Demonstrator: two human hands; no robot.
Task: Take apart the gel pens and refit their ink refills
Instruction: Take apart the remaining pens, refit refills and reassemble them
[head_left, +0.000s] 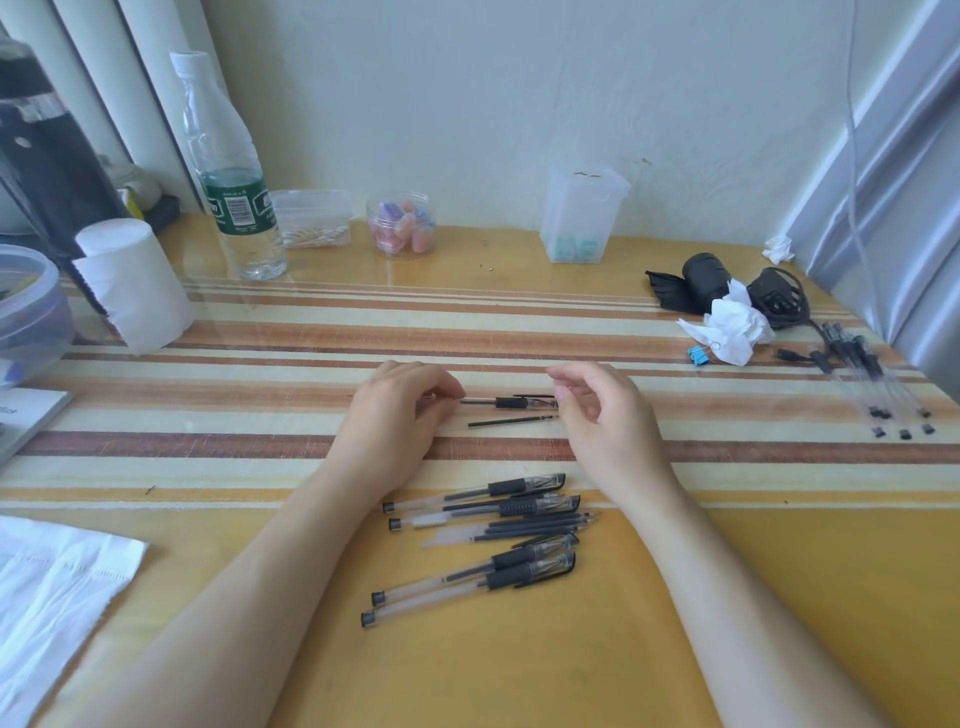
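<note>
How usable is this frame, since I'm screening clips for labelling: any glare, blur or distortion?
Head view: soft even daylight, faint shadows; the glossy table cover mirrors the bottle; wide-angle stretch smears the far-right pens; the pen pinched between left hand and right hand is fairly sharp.

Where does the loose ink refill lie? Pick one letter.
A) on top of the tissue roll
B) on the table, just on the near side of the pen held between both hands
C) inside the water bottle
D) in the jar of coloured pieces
B: the loose refill lies flat on the table, right beside the pen that the left hand and right hand pinch at its ends.
</note>
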